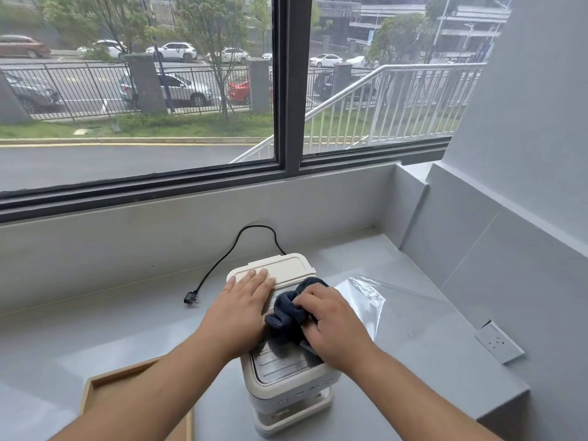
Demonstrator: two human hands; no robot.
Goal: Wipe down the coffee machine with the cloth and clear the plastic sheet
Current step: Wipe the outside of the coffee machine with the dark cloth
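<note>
A cream coffee machine (286,377) stands on the grey counter in front of me, seen from above, with a metal top plate and a cream lid at its back. My left hand (243,305) lies flat with straight fingers on the machine's top left. My right hand (331,323) grips a bunched dark blue cloth (286,310) and holds it against the machine's top. A clear plastic sheet (366,300) lies crumpled on the counter just right of the machine, partly behind my right hand.
The machine's black power cord with its plug (191,297) lies loose on the counter to the left. A wooden tray (95,386) sits at the lower left. A wall socket (499,342) is on the right wall. A window ledge runs behind.
</note>
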